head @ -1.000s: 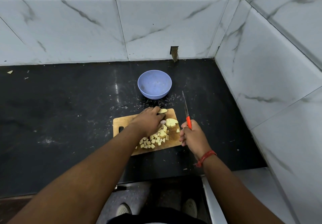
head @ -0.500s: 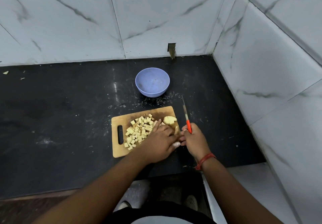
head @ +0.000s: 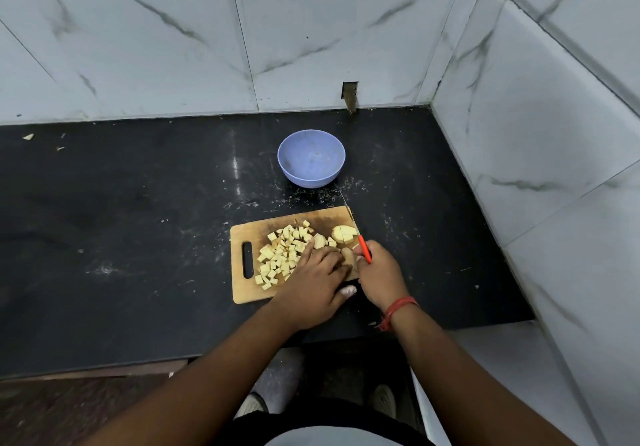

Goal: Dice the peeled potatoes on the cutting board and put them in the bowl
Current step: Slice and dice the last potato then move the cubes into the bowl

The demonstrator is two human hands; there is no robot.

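Note:
A wooden cutting board [head: 249,293] lies on the black counter with a heap of potato dice [head: 282,255] spread over its left half. A larger sliced potato chunk [head: 344,233] sits at the board's far right corner. My left hand [head: 317,279] rests flat on the board's near right part, fingers pointing toward the potato pieces, with a pale piece under its fingertips. My right hand [head: 379,274] grips the red handle of a knife [head: 349,218], whose blade points away along the board's right edge. An empty blue bowl [head: 311,158] stands beyond the board.
Tiled walls close the counter at the back and on the right. Small scraps [head: 28,137] lie at the far left of the counter. The counter's front edge runs just below my wrists.
My left hand drew back from the far end of the board to its near right corner, uncovering the diced pile. The knife hand stayed at the board's right edge.

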